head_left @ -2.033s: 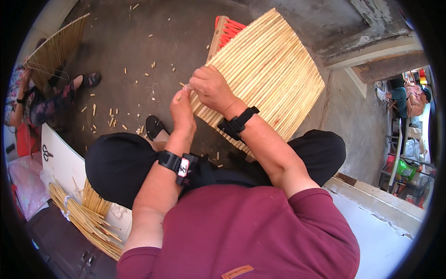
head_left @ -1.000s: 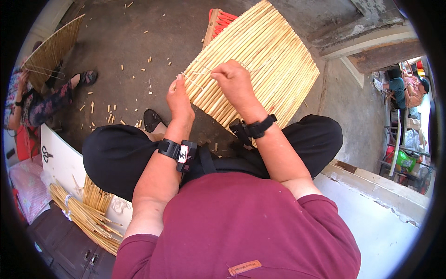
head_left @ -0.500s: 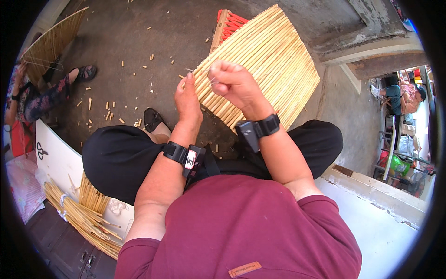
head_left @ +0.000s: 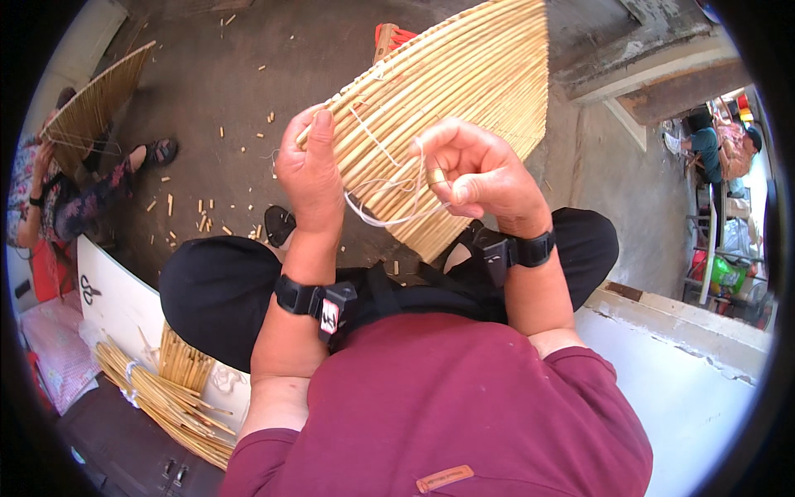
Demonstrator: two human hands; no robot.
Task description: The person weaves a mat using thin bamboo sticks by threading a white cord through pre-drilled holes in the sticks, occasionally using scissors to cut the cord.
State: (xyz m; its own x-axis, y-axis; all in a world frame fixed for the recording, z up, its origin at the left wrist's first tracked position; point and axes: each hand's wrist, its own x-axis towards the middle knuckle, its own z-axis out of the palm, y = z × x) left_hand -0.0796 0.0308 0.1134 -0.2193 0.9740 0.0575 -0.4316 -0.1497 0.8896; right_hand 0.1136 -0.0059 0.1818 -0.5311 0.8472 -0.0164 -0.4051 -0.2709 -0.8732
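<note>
A panel of pale yellow reeds [head_left: 472,91], laid side by side, slants up and away in front of me. My left hand [head_left: 310,170] is closed on its near left corner, the thumb on top. Just over the panel's near part, my right hand [head_left: 489,178] has curled fingers and holds a white thread [head_left: 389,222]. A gold-coloured band [head_left: 436,176] sits on one of its fingers. The thread hangs in loose loops between my hands, and a straight length of it crosses the reeds. Whether a needle is in my right fingers cannot be made out.
At left, a white board [head_left: 120,277] carries black scissors [head_left: 89,290] and a tied bundle of reeds [head_left: 157,398]. A co-worker [head_left: 37,182] sits beyond with another reed panel [head_left: 103,91]. Short reed offcuts [head_left: 203,222] litter the floor. A wooden frame with red webbing [head_left: 387,40] stands behind my panel.
My right hand has moved right and nearer, drawing away from my left, and its fingers have spread somewhat. White thread loops now show between the hands. The panel has tilted up and nearer.
</note>
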